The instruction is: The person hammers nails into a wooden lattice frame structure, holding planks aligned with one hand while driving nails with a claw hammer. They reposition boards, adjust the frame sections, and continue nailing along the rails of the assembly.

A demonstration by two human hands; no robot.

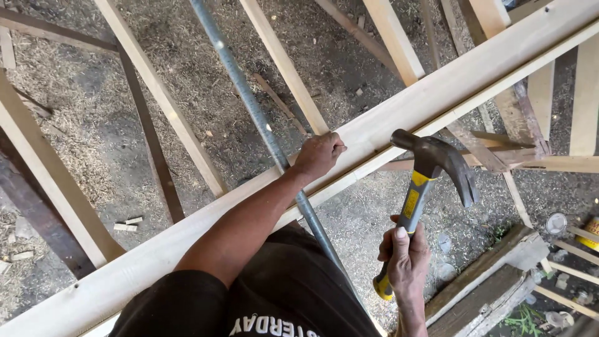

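My left hand (319, 153) rests on a long pale wooden plank (437, 100) that runs diagonally from lower left to upper right; its fingers pinch at the plank's face, and whether they hold a nail is too small to tell. My right hand (404, 256) grips the yellow and grey handle of a claw hammer (430, 163). The dark steel head is raised just right of my left hand, above the plank's edge.
A grey metal pipe (249, 100) crosses under the plank. Several thinner wooden battens (156, 93) slant over ground strewn with sawdust far below. A weathered wooden crate (493, 287) and small cans (555, 223) lie at lower right.
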